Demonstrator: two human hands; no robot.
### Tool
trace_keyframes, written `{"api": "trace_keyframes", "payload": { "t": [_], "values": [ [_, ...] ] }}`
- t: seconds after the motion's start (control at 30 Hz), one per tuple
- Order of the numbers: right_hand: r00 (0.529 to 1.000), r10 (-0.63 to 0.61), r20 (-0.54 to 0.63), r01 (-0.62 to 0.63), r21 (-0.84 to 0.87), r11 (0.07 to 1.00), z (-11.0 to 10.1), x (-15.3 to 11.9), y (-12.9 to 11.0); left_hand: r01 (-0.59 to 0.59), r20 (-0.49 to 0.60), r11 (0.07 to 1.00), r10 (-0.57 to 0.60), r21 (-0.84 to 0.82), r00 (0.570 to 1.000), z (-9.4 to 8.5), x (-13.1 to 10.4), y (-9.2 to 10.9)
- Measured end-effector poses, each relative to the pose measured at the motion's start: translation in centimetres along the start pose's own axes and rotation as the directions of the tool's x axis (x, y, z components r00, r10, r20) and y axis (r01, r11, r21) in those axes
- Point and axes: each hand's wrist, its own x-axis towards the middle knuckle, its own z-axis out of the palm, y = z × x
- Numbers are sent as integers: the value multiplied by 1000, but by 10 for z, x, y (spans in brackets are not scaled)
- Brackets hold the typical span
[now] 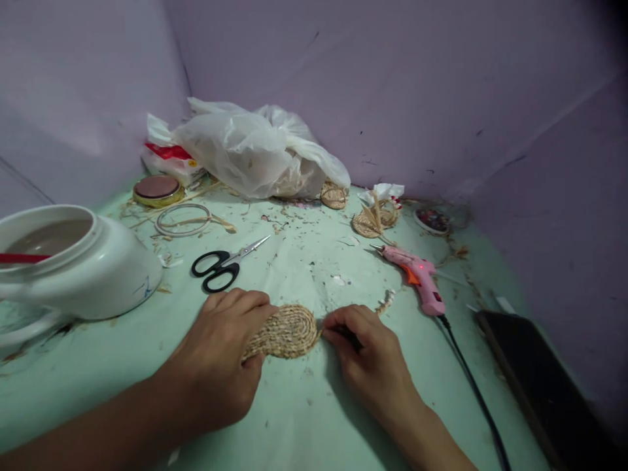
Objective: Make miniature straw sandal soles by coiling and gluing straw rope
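My left hand (223,356) grips the left part of a flat woven straw piece (289,331), coiled and rounded at its right end. At that rounded end, my right hand (366,350) pinches a thin straw strand coming off the edge. A short length of twisted cord (386,301) shows beyond my right hand. Black-handled scissors (226,265) lie just past my left hand, their blades pointing away to the right. To the right of my right hand rests a pink glue gun (416,276) with a small red light lit.
A white pot (112,268) stands at left. Behind are a round tin (157,190), a ring (182,220), a plastic bag (255,150) and woven discs (367,224). A dark flat device (540,386) lies at right, near the glue gun's black cable (473,386).
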Motion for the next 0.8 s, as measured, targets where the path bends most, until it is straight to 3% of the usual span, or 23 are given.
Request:
{"api": "trace_keyframes", "payload": {
  "t": [0.23, 0.43, 0.63, 0.8],
  "values": [
    [997, 66, -45, -66, -7, 998, 6, 3, -2, -12, -3, 1000, 12, 6, 1000, 0, 0, 0],
    [996, 11, -84, -14, -29, 999, 8, 6, -4, -12, 33, 1000, 11, 12, 999, -1, 1, -2],
    [968, -119, -219, 17, -419, 908, 4, 5, -13, 6, 60, 1000, -7, 19, 998, -2, 1, -2],
    [994, -54, -96, 21, -323, 946, 4, -1, -16, 38, 64, 999, -38, 13, 997, -1, 0, 0]
  ]
}}
